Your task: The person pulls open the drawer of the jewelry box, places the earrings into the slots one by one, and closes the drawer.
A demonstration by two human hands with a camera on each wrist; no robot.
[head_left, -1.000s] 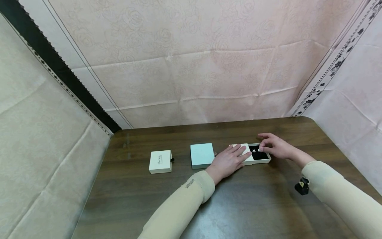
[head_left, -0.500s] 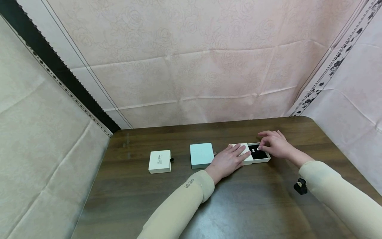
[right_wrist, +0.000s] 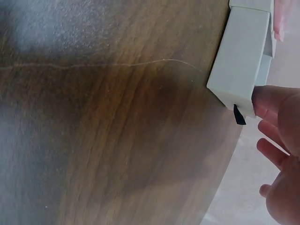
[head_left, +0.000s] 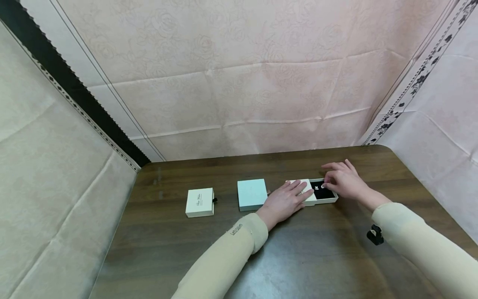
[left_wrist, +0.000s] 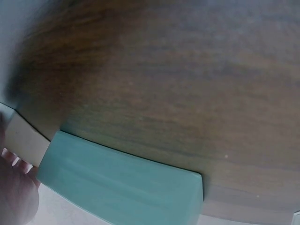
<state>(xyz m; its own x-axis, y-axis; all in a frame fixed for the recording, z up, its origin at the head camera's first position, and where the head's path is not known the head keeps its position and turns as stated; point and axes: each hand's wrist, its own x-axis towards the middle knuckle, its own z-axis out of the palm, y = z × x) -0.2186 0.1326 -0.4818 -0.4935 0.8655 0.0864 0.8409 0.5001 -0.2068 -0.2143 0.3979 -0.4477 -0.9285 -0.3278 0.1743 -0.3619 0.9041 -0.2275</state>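
Note:
A white sliding jewelry box (head_left: 309,202) lies on the table with its drawer (head_left: 331,200) pulled out to the right. Black padding (head_left: 323,193) lines the drawer and bears a small silvery piece (head_left: 317,188). My left hand (head_left: 284,202) rests on the box's sleeve with its fingers spread and straight. At the drawer's far right part, the thumb and forefinger of my right hand (head_left: 345,182) pinch a small silvery earring (head_left: 323,186), its shape partly hidden by the fingertips. In the right wrist view, a black ribbon tab (right_wrist: 239,115) hangs from the drawer's end.
Left of my left hand lies a shut teal box (head_left: 252,193), close to the wrist. Farther left is a white box (head_left: 200,202) with dark lettering and a black tab. The wooden table (head_left: 157,249) ends at a back edge before hanging patterned cloth (head_left: 239,91).
My right hand has shifted slightly back and to the left, its wrist turning a little and its outer fingers lifting. The left hand and the boxes stay in place.

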